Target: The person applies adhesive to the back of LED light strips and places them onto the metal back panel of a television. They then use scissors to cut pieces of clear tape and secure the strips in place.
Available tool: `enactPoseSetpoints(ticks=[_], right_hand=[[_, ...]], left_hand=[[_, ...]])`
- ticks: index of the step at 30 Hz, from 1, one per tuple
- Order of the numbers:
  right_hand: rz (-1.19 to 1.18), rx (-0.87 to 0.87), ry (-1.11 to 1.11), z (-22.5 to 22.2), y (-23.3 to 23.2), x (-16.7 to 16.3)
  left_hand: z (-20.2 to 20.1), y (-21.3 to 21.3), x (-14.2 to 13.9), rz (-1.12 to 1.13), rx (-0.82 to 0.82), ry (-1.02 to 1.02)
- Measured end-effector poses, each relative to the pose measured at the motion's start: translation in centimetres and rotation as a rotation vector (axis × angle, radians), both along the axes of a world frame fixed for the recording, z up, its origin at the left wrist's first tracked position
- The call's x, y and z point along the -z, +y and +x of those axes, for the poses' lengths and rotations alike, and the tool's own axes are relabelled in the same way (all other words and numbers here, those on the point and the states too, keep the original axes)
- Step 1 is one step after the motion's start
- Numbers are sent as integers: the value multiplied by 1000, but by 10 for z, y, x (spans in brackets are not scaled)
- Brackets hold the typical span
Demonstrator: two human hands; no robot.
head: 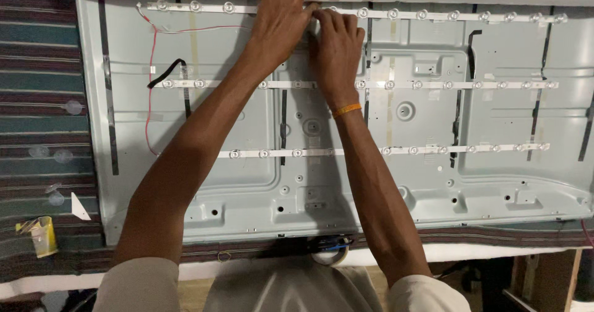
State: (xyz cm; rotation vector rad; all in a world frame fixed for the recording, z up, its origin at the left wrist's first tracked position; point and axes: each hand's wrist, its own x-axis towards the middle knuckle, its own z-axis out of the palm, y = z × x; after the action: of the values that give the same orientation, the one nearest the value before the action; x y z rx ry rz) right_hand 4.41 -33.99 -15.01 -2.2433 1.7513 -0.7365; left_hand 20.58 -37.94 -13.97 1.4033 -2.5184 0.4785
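A large pale grey metal back panel (495, 182) of a flat screen lies face up on the bench. Three white light strips with round lenses run across it: a top strip (445, 16), a middle strip (470, 84) and a lower strip (495, 147). Both my hands meet at the top strip near the panel's middle. My left hand (281, 18) rests over the strip with fingers bent. My right hand (336, 46), with an orange band at the wrist, presses fingertips on the strip beside it. Whether either hand pinches the strip is hidden.
A red wire (150, 95) and a black cable (166, 72) run over the panel's left part. A striped cloth (37, 102) covers the bench, with loose lenses on it. A small yellow glue bottle (42, 235) lies at lower left. A tape roll (331, 255) sits by the near edge.
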Motion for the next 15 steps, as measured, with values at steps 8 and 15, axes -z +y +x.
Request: enactPoseSetpoints(ticks=[8,15], right_hand=[[-185,-109,300,-4,20,14],[-139,-85,306,0,22,8]], left_hand=[[4,3,-6,-47,57,39],[-1,11,-26,-9,24,-65]])
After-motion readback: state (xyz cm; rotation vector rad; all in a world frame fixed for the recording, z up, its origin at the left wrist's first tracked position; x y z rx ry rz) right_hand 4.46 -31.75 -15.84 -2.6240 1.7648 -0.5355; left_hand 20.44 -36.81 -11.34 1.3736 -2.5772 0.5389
